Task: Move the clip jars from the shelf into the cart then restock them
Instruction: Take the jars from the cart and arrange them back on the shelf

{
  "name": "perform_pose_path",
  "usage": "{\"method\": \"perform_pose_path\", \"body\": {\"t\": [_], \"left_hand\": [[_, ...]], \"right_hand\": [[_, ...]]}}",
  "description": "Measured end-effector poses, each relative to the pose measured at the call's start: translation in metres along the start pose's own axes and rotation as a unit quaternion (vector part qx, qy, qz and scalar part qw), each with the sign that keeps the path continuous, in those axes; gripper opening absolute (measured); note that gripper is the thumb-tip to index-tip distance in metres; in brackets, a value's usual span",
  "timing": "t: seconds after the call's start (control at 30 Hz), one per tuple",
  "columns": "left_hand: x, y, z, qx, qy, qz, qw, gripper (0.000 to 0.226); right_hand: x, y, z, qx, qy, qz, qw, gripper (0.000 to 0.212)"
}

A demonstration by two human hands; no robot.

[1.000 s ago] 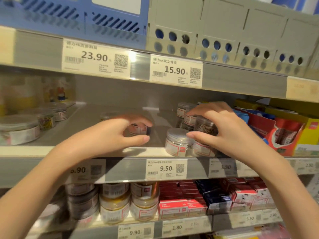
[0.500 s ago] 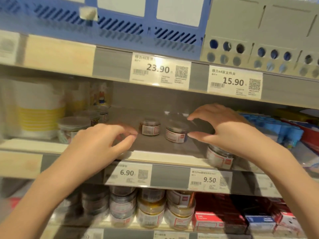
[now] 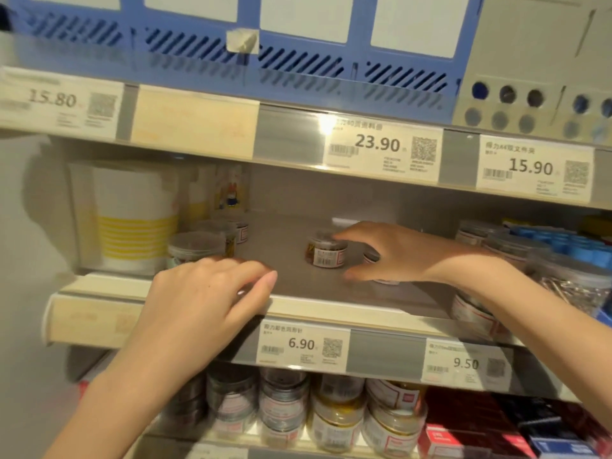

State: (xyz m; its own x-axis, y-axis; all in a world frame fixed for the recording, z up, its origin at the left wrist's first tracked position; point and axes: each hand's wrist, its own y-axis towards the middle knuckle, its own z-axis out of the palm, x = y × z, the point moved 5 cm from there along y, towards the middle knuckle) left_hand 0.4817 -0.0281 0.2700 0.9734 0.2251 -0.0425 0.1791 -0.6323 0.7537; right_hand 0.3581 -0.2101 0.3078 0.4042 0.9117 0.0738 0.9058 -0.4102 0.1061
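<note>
My right hand [image 3: 384,251] has reached deeper into the shelf [image 3: 298,279], fingers spread open around a small clip jar [image 3: 326,249] at mid-shelf. My left hand [image 3: 205,293] hovers loosely curled, empty, near the front edge.

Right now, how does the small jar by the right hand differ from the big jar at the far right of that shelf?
The small jar is low with brownish contents; the big jar is taller and wider, full of silvery clips. The small jar stands alone mid-shelf, with the right hand reaching around it; the big jar sits among other jars, untouched. Both are clear, lidded and upright.
</note>
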Motion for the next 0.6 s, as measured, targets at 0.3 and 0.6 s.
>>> {"method": "perform_pose_path", "body": {"t": [0.3, 0.6], "left_hand": [[0.011, -0.005, -0.007, -0.04, 0.003, 0.001, 0.999, 0.036], [0.012, -0.005, -0.003, -0.081, 0.029, -0.01, 0.996, 0.038]], "right_hand": [[0.026, 0.05, -0.006, 0.001, 0.025, -0.045, 0.999, 0.038], [0.036, 0.097, 0.007, 0.0, 0.123, -0.058, 0.991, 0.027]]}}
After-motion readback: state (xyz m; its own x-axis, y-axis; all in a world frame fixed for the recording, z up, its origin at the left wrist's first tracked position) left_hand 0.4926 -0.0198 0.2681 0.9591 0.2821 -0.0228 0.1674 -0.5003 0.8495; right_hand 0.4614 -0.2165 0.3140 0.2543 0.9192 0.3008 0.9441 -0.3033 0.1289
